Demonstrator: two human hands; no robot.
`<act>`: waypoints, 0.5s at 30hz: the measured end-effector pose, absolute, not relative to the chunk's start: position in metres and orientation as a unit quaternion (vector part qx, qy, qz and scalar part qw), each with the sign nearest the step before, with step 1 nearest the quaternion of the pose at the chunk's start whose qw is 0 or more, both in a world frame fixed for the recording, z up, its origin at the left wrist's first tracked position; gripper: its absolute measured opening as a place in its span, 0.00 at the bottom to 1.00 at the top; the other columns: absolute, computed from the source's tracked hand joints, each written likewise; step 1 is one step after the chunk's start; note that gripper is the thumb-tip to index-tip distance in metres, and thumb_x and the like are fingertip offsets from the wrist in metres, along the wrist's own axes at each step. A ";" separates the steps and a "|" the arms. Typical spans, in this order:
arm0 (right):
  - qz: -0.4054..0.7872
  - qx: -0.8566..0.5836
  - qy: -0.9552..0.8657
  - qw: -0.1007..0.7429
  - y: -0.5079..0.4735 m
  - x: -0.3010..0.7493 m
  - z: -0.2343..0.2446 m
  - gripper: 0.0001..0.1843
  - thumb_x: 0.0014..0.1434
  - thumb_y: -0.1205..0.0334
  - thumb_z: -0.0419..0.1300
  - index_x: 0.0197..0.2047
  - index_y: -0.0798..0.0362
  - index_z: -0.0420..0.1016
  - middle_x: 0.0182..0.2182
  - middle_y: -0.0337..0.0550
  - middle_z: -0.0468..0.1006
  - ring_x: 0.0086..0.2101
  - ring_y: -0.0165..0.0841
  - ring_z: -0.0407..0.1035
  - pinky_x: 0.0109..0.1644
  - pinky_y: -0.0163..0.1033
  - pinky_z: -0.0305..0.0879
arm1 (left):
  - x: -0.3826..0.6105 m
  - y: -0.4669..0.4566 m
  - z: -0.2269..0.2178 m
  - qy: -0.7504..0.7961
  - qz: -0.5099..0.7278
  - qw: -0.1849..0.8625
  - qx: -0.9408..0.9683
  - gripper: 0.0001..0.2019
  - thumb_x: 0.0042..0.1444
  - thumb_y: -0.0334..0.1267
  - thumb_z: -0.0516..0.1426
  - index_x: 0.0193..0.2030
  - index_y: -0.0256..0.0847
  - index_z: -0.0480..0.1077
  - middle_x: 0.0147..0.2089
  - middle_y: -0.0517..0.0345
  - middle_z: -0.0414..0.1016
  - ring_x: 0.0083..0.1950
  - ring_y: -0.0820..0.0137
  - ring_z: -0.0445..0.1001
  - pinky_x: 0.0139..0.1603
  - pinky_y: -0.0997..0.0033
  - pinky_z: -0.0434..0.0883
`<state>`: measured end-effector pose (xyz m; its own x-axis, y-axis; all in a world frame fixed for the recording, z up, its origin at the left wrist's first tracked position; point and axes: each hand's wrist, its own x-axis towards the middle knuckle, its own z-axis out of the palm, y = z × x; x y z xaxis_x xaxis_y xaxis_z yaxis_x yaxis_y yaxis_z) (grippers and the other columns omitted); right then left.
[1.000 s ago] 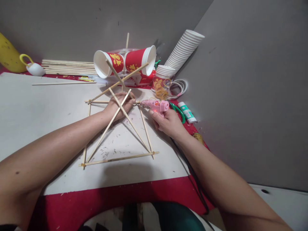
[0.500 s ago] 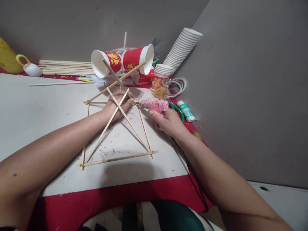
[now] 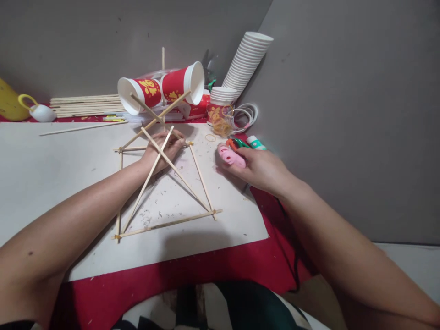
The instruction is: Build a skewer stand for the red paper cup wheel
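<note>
A frame of thin wooden sticks (image 3: 185, 220) lies on a white sheet, its corners bound with rubber bands. Two pairs of crossed sticks rise from it, one at the front and one at the back. My left hand (image 3: 167, 145) reaches in behind the front pair and pinches the lower end of a slanted stick (image 3: 146, 108) by the far right corner. To the right, clear of the frame, my right hand (image 3: 268, 167) is wrapped round a pink hot glue gun (image 3: 232, 156). The gun's nozzle is hidden from view.
Two red-and-white paper cups (image 3: 147, 94) lie behind the frame. A tall leaning cup stack (image 3: 247, 57), rubber bands (image 3: 220, 123), a coiled white cable (image 3: 252, 117) and a green-and-white tube (image 3: 256, 143) sit at right. Bundled sticks (image 3: 85, 105) line the back wall.
My right hand has drawn the glue gun away from the far right corner, to the right, and turned it. My left hand stays at the slanted stick. The whole view has shifted slightly.
</note>
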<state>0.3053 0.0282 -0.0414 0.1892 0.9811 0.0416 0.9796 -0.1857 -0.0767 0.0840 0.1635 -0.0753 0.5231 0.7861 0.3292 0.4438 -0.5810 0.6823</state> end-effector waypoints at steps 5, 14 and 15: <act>0.053 -0.736 -0.675 -0.006 0.023 0.311 -0.031 0.25 0.56 0.38 0.59 0.41 0.52 0.77 0.35 0.49 0.80 0.30 0.37 0.70 0.29 0.38 0.54 | 0.085 0.164 -0.077 0.364 0.327 0.270 0.829 0.10 0.63 0.39 0.55 0.41 0.38 0.76 0.41 0.52 0.81 0.45 0.65 0.78 0.55 0.63 0.72; 0.075 -0.675 -0.715 0.168 0.067 0.280 -0.007 0.10 0.58 0.66 0.56 0.33 0.54 0.80 0.31 0.45 0.81 0.32 0.35 0.72 0.38 0.40 0.64 | 0.088 0.167 -0.081 0.362 0.343 0.262 0.826 0.11 0.62 0.38 0.55 0.41 0.37 0.77 0.39 0.51 0.81 0.42 0.65 0.78 0.49 0.64 0.73; 0.072 -0.666 -0.722 0.175 0.081 0.275 -0.010 0.10 0.57 0.68 0.57 0.32 0.54 0.81 0.31 0.45 0.81 0.33 0.35 0.73 0.40 0.41 0.64 | 0.088 0.167 -0.081 0.360 0.345 0.261 0.827 0.10 0.62 0.38 0.55 0.41 0.37 0.77 0.38 0.51 0.81 0.42 0.65 0.78 0.48 0.65 0.73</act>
